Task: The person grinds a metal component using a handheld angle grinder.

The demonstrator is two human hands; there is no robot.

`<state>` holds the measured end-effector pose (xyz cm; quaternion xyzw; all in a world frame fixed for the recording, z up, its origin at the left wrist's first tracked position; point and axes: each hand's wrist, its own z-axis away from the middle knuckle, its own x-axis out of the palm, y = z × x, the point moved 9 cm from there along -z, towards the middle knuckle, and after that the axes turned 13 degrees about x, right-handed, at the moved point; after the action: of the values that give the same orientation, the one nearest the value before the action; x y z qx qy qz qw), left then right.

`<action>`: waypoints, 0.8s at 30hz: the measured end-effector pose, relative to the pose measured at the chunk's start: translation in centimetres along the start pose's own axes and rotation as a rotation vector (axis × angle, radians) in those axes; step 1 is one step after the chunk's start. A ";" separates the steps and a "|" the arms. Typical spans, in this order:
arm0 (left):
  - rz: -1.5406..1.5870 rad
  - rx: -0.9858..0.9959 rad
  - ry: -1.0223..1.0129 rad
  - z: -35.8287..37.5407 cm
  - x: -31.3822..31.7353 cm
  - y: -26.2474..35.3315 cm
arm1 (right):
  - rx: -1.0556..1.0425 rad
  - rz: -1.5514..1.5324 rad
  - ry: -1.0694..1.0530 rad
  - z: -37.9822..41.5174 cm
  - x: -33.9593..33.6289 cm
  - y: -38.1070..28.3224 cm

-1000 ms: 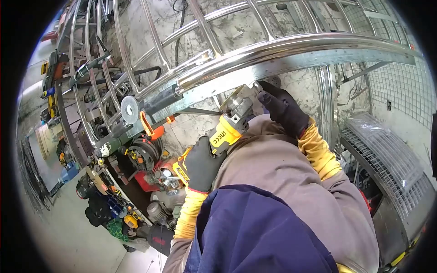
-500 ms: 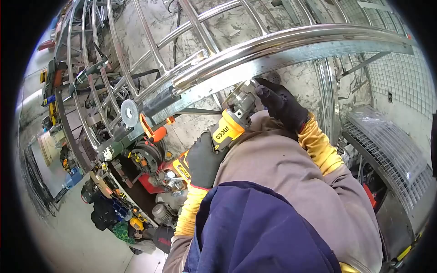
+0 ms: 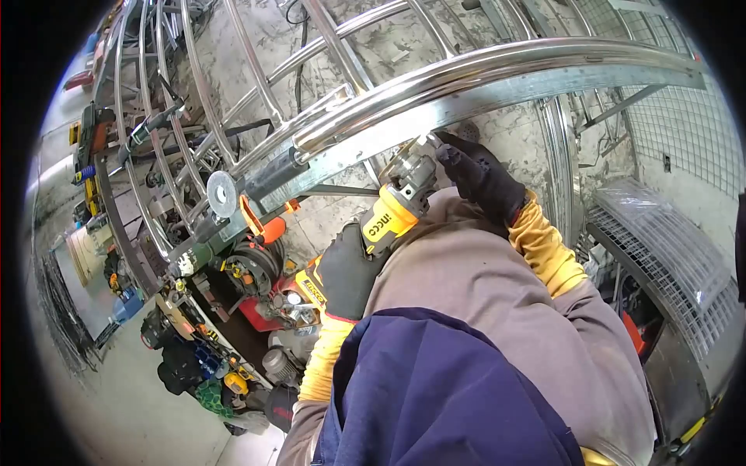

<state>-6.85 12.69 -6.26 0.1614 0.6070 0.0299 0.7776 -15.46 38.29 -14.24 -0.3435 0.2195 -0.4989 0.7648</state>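
Observation:
My left hand point(image 3: 350, 272), in a black glove, is wrapped around the body of a yellow and grey angle grinder point(image 3: 391, 220). The grinder's head and disc point up and away from me, just below a flat metal bar point(image 3: 486, 101). Close to the disc, my gloved right hand point(image 3: 486, 175) is closed, its fingers pointing toward the grinder head. A small shiny tip shows by those fingers; what they hold is too hidden to name. Polished steel tubes point(image 3: 443, 78) run along the bar's far side.
A round grey disc point(image 3: 222, 194) and an orange clamp-like tool point(image 3: 268, 230) sit at the bar's left end. Tube frames point(image 3: 206, 85) lie beyond. Wire grating point(image 3: 660, 256) stands at right. Tools and a coiled hose point(image 3: 260, 268) crowd the left below the bar.

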 end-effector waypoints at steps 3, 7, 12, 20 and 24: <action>0.010 0.019 0.024 0.0 -0.1 0.1 | -0.270 0.205 0.092 0.1 -0.2 -0.5; -0.017 -0.011 -0.023 -0.1 0.1 0.0 | -0.558 0.383 0.189 1.0 0.1 -1.6; -0.015 0.031 0.025 -0.1 -0.2 0.2 | -0.342 0.144 0.095 -0.2 0.1 -0.8; -0.049 -0.004 -0.002 0.0 0.5 -0.4 | -0.120 -0.022 0.062 -0.4 -0.1 -0.5; -0.070 -0.005 -0.031 -0.1 0.4 -0.2 | -0.266 0.053 0.117 -0.4 0.0 -0.4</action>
<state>-6.90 12.62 -6.67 0.1386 0.6001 0.0014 0.7878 -16.02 38.05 -14.21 -0.4060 0.3368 -0.4644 0.7114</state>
